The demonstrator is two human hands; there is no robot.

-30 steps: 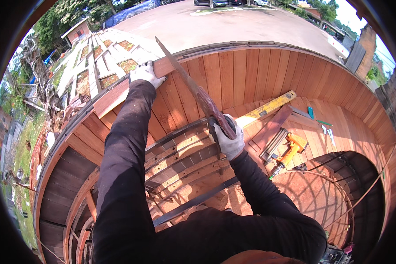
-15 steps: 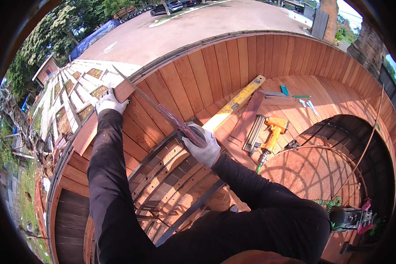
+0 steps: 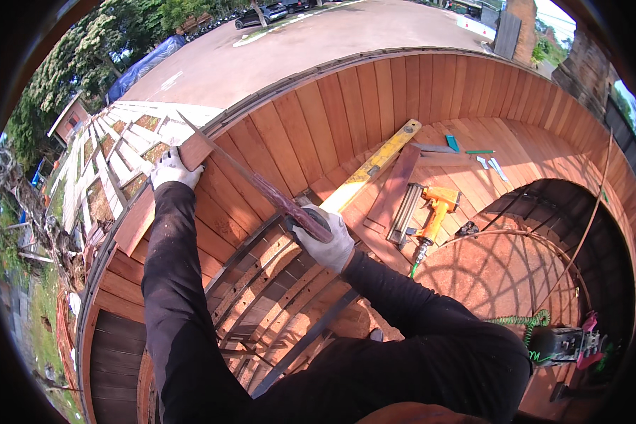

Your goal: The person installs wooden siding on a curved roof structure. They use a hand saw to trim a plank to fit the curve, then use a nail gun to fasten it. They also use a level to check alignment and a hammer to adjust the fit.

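Note:
My left hand [image 3: 173,171] in a white glove grips a short wooden board [image 3: 195,151] at the top edge of the curved slatted wall [image 3: 332,116], near a longer board [image 3: 134,226] along that rim. My right hand [image 3: 325,240], also gloved, holds the reddish handle of a handsaw [image 3: 272,194]. Its long blade points up and left over the short board; whether the teeth touch the wood I cannot tell. A yellow spirit level [image 3: 374,166] lies beside my right hand on the curved plank bench [image 3: 505,138], with dark red boards [image 3: 392,191] next to it.
An orange nail gun [image 3: 438,212] with green hose, a green pencil [image 3: 479,152] and teal object [image 3: 451,144] lie on the bench. Below are open curved framing [image 3: 275,304], a round floor [image 3: 509,275] and a compressor [image 3: 565,346]. Outside stand trees, parked cars and pale slatted framework [image 3: 113,162].
The view has swung, bringing the compressor into sight. My right hand and saw have moved left in the picture, the blade lying flatter toward the upper left. My left hand still grips the short board.

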